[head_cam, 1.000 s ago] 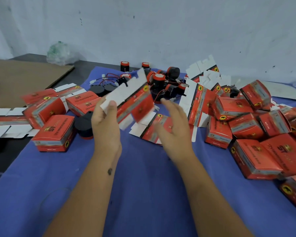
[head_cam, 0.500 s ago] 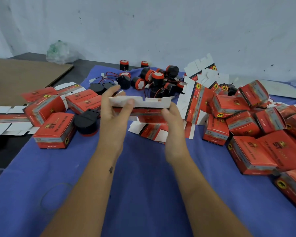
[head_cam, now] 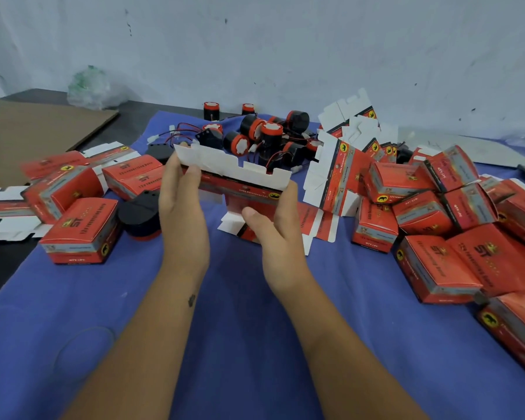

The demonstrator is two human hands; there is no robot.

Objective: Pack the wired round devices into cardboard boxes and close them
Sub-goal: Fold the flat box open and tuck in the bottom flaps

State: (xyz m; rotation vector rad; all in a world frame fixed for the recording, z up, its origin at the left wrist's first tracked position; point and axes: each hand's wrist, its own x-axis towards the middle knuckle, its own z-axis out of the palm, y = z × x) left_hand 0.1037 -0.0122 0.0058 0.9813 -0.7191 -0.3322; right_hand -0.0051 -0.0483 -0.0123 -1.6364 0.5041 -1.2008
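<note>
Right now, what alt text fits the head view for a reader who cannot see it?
Both hands, left hand and right hand, hold a flat unfolded red carton above a blue cloth. Round black-and-red wired devices lie behind it, closed red boxes heaped at right.

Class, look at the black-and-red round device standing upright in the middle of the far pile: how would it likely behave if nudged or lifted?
The upright device is a short cylinder, so tipped over it would probably roll, like those lying on their sides nearby. Its thin wires look tangled with neighbours, so lifting it may drag others along.
</note>
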